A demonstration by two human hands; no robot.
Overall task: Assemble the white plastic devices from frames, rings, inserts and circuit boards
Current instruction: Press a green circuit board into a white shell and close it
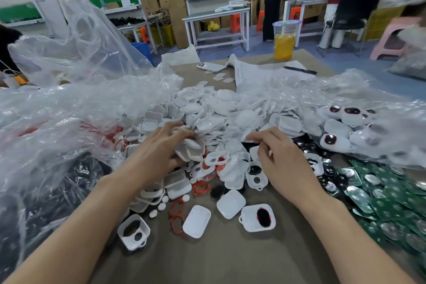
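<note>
Here both bare hands reach into the heap of white rounded-square plastic shells (214,117) piled across the middle of the brown cloth-covered table (226,258). The left hand (159,147) lies with curled fingers over a small clutch of white shells at the near edge of the heap; whether it truly grips them or only rests on them cannot be told. The right hand (280,157) has its fingers bent and its thumb and forefinger drawn close at the heap's edge, touching a white piece, though a firm pinch is not clear. Nearer the person, loose parts lie apart on the cloth: thin red rubber rings (176,217), a white frame with a dark oval insert (258,217), a plain white lid (197,221) and another open white frame with two holes (133,232). Green circuit boards with silver discs (389,198) are spread on the right side of the table, and finished white devices with dark red-rimmed windows (338,131) sit beyond them in crumpled clear plastic bags (76,90)
</note>
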